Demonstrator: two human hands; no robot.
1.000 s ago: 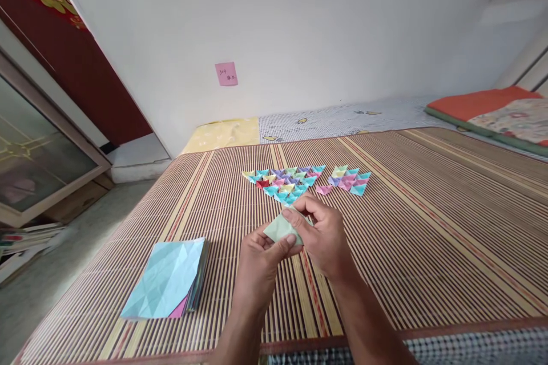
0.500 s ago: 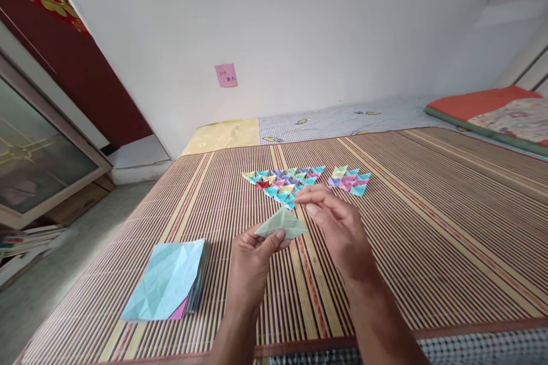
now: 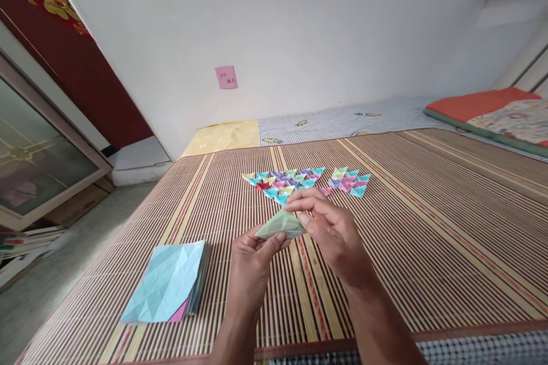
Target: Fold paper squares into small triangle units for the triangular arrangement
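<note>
My left hand (image 3: pixel 252 254) pinches a pale green folded paper triangle (image 3: pixel 278 227) along its lower edge, thumb in front and fingers behind. The triangle's peak points up. My right hand (image 3: pixel 331 228) is at its upper right, fingers curved and apart from the thumb. Its fingertips are by the peak and the thumb by the right slope; whether they touch the paper I cannot tell. Beyond the hands lie rows of small folded paper pieces (image 3: pixel 278 182) in several colours, partly hidden by my right fingers. A smaller group of folded pieces (image 3: pixel 349 181) is to their right.
A stack of creased paper sheets (image 3: pixel 165 282), light blue on top, lies left of my hands on the striped bamboo mat (image 3: pixel 428 239). Behind the mat are patterned cloth (image 3: pixel 325 120) and a white wall with a pink note (image 3: pixel 226 77). An orange-edged folded pad (image 3: pixel 483 105) is at far right.
My right hand has moved left and slightly down, bringing its fingers from beside the paper triangle to its peak and right slope. The left hand keeps its hold in nearly the same place.
</note>
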